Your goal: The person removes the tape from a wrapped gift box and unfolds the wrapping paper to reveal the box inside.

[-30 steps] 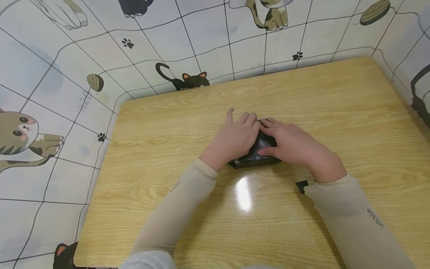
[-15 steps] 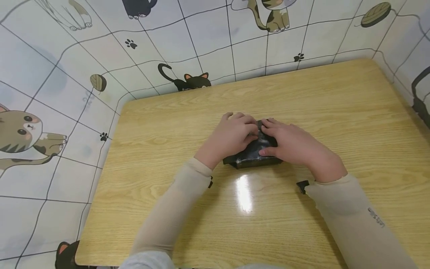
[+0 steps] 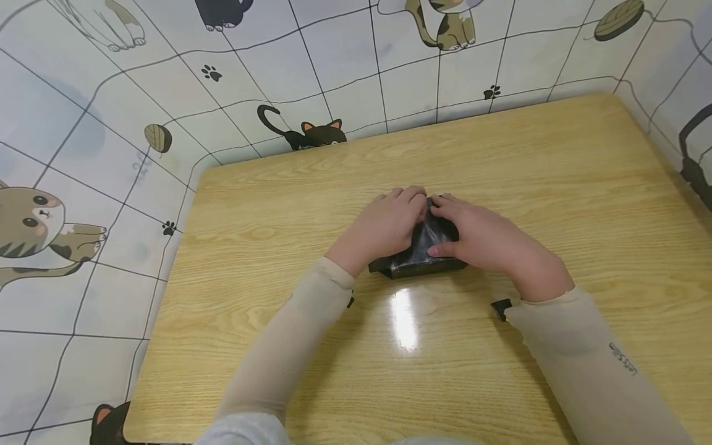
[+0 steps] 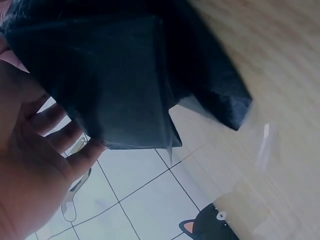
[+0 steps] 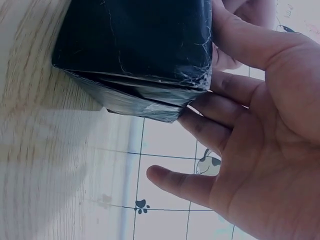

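Between both hands a black package (image 3: 431,242) wrapped in shiny, creased plastic sits on the wooden table. My left hand (image 3: 384,228) is at its left side, with curled fingers gripping the black wrapping near the top; the thumb is hidden in the head view. A loose folded flap (image 4: 215,90) sticks out at that end in the left wrist view. My right hand (image 3: 484,238) holds the right part, thumb on the near face and fingers over the far top. In the right wrist view, its little finger (image 5: 180,185) extends clear of the package's folded right end (image 5: 140,95).
The wooden table (image 3: 267,247) extends around the package, with a bright light reflection (image 3: 403,318) in front of it. Cat-patterned walls (image 3: 356,68) border the back and sides. Small black pieces (image 3: 502,308) show at the wrists beside the beige sleeves (image 3: 578,352).
My left hand first loosened and shifted slightly left, its raised finger lowering, then closed in again on the package's top. More of the black left end now shows. The right hand stays nearly still.
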Action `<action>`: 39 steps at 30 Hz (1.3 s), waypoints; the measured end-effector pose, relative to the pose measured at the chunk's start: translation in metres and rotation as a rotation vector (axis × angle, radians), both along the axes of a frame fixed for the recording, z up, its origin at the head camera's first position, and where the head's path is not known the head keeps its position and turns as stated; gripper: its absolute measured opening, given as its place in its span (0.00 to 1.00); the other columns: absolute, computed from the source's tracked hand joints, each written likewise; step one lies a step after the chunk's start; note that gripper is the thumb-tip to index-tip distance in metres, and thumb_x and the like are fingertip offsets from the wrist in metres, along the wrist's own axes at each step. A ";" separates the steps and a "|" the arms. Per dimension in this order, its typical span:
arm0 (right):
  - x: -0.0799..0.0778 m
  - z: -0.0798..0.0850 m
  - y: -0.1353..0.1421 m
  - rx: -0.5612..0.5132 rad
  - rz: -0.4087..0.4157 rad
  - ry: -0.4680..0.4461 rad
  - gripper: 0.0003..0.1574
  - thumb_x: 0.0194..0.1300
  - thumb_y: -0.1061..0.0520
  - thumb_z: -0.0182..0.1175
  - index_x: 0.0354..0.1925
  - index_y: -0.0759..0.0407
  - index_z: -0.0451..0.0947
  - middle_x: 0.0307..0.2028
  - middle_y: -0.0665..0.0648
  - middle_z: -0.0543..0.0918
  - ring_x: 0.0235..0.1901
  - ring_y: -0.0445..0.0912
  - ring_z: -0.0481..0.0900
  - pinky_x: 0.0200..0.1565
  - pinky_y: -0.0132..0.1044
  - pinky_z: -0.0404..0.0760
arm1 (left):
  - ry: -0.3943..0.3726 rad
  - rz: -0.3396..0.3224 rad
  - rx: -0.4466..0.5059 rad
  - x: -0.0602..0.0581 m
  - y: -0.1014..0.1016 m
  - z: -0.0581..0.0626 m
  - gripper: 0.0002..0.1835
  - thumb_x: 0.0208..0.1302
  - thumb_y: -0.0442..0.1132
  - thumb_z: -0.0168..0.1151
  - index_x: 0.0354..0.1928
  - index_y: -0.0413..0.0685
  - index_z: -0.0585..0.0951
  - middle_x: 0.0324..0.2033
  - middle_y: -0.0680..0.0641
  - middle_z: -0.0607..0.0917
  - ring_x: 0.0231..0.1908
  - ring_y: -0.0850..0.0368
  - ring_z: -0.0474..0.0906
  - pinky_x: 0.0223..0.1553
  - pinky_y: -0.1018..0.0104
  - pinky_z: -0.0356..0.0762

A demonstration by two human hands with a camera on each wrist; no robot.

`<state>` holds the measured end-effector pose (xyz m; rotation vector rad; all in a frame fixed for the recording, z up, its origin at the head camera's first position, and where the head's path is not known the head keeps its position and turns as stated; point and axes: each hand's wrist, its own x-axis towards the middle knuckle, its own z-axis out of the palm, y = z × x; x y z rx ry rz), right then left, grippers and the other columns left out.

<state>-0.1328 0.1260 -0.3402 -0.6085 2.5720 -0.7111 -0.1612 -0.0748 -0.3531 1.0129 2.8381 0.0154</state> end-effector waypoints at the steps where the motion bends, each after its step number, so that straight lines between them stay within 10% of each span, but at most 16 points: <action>1: 0.000 0.000 0.000 -0.010 -0.008 -0.007 0.54 0.69 0.45 0.73 0.80 0.68 0.62 0.83 0.71 0.55 0.82 0.70 0.54 0.77 0.68 0.61 | -0.015 0.004 0.008 -0.002 0.001 0.001 0.08 0.85 0.42 0.48 0.50 0.51 0.76 0.67 0.49 0.78 0.61 0.51 0.79 0.55 0.58 0.83; 15: -0.001 -0.005 0.003 0.008 -0.065 -0.119 0.68 0.71 0.39 0.70 0.85 0.68 0.41 0.85 0.72 0.37 0.83 0.73 0.45 0.78 0.70 0.56 | -0.220 0.111 0.122 -0.037 0.003 0.010 0.07 0.82 0.36 0.51 0.54 0.47 0.77 0.40 0.49 0.84 0.38 0.56 0.78 0.46 0.64 0.80; 39: -0.001 -0.005 0.002 0.042 -0.062 -0.121 0.67 0.72 0.38 0.69 0.85 0.67 0.41 0.85 0.72 0.38 0.83 0.72 0.46 0.78 0.69 0.57 | -0.294 0.140 0.139 -0.070 0.005 0.009 0.06 0.83 0.34 0.47 0.52 0.46 0.74 0.38 0.50 0.77 0.38 0.56 0.73 0.43 0.66 0.71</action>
